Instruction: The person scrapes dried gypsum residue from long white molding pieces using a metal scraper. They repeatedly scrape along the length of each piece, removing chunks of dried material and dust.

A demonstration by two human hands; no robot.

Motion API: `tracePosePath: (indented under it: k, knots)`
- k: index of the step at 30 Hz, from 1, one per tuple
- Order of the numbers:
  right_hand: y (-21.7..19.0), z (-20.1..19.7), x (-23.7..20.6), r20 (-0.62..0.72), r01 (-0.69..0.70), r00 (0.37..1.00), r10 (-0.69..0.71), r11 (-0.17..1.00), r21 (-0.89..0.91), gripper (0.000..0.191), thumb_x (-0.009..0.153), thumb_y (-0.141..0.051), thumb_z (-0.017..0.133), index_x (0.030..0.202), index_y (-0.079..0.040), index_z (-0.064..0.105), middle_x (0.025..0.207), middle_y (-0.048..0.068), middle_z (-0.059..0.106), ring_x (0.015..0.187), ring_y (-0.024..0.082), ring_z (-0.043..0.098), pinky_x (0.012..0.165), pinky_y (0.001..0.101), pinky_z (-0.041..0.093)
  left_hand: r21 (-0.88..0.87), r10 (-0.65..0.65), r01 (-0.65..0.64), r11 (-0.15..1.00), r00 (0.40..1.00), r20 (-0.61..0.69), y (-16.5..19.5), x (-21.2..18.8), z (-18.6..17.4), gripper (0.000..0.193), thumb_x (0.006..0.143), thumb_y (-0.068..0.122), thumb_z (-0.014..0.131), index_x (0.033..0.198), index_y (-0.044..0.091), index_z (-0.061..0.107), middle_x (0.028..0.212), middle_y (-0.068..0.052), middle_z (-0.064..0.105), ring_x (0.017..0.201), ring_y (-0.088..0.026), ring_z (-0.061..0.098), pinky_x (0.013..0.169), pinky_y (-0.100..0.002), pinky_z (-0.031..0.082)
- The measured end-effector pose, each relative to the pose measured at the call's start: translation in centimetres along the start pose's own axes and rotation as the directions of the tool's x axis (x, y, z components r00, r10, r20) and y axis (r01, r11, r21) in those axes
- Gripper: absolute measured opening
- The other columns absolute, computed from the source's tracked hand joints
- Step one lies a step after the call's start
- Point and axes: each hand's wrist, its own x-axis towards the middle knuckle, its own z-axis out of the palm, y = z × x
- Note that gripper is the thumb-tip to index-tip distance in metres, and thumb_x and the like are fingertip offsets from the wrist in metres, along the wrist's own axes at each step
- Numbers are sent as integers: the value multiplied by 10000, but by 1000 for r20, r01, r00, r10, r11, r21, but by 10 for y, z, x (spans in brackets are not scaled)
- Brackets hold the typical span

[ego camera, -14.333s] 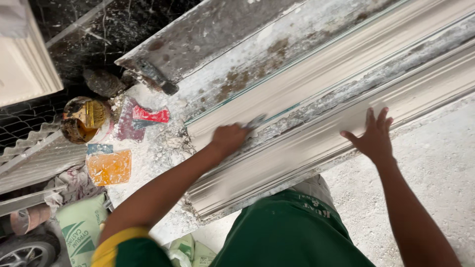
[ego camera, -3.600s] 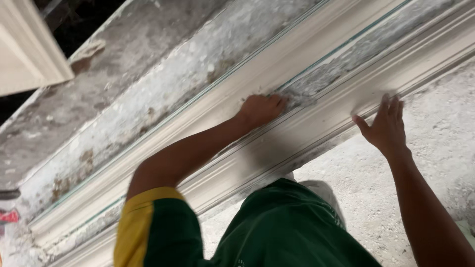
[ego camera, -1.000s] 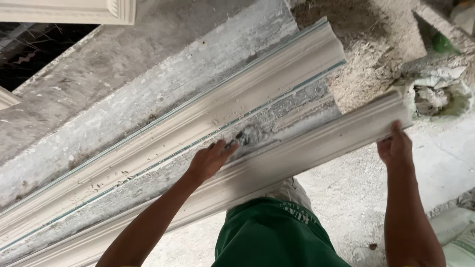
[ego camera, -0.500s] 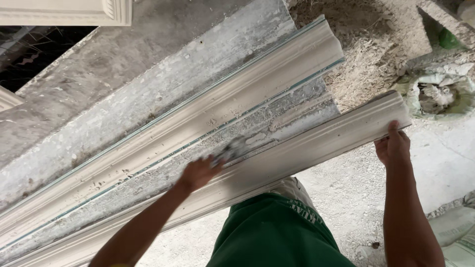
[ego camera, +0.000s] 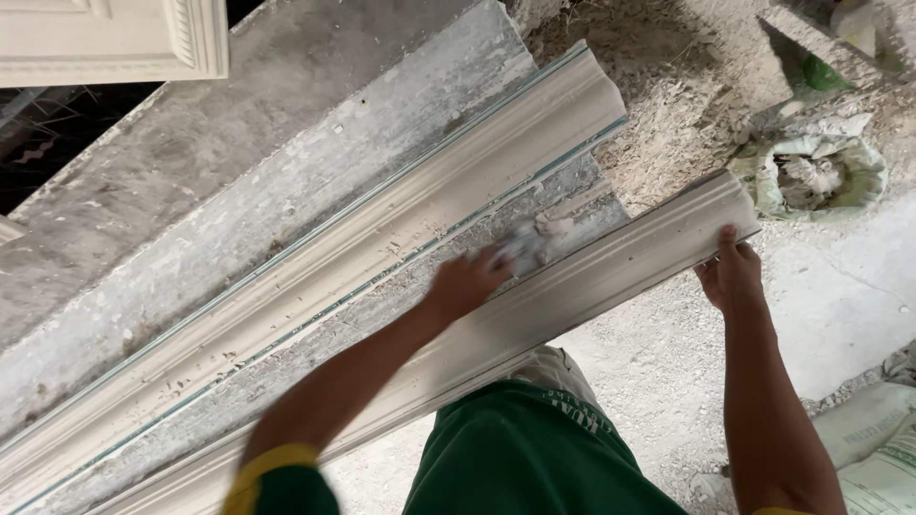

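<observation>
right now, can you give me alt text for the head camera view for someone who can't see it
A person's left hand presses a small, blurred grey pad onto the rough strip between two long white plaster mouldings, while the right hand grips the end of the nearer moulding. An open sack sits on the dusty concrete floor beyond.

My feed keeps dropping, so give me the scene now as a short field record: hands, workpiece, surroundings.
left hand: blurred, pressed on the grey strip between the mouldings, a small pale thing under its fingers
right hand: gripping the end of the near moulding
far moulding: lying parallel
ground right: open sack, rubble
top left: white panel
</observation>
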Motion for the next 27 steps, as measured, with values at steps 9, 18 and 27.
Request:
tracePosePath:
  k: [9, 18, 27]
  knots:
    - [-11, 7, -12, 22, 0, 1000, 3, 992, -124, 563, 1086, -427, 577, 1398, 30, 467, 1265, 130, 619, 1097, 230, 645, 869, 361, 590, 269, 49, -6, 963, 986, -156, -12, 39, -24, 338, 937, 137, 579, 1270, 194, 581, 1053, -156, 699, 683, -268, 730, 392, -361, 569]
    - [-25, 22, -26, 11, 0, 1000, 1, 996, -88, 597, 1067, -412, 589, 1394, 68, 455, 1308, 159, 609, 1180, 277, 648, 966, 394, 607, 19, -125, 125, 992, 992, 5, 17, 65, -11, 324, 1142, 290, 462, 1439, 167, 501, 1107, -173, 675, 683, -254, 731, 472, -349, 582]
    - [-26, 30, -34, -73, -15, 997, 1, 983, -184, 674, 1034, -439, 599, 1434, 71, 412, 1367, 211, 566, 1223, 348, 606, 1012, 463, 553, 149, -49, 71, 986, 988, -146, 27, 66, -9, 309, 1041, 176, 558, 1347, 213, 539, 1175, -229, 640, 637, -260, 713, 386, -349, 594]
